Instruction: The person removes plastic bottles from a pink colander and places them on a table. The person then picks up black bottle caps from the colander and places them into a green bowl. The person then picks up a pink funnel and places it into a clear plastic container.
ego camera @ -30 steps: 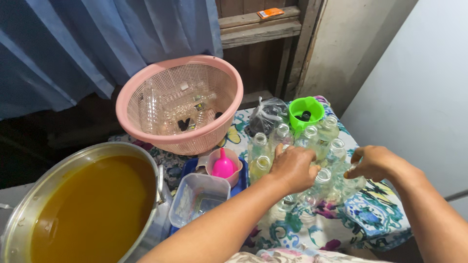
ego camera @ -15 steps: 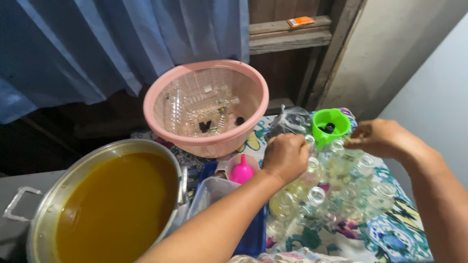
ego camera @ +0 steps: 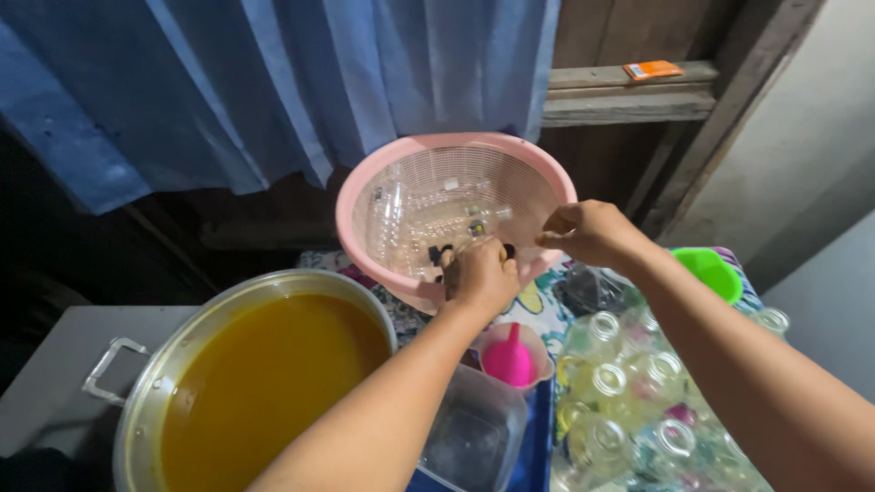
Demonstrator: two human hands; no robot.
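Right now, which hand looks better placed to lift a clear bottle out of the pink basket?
Probably the left hand: it is already down inside the pink basket, fingers curled among the clear bottles. The right hand hovers at the basket's rim, pinched closed, farther from them.

Pink basket point(ego camera: 365, 196), blue curtain point(ego camera: 273, 82), amber liquid point(ego camera: 264, 383), green cup point(ego camera: 711, 271), floral tablecloth point(ego camera: 538, 310), magenta funnel point(ego camera: 509, 360)
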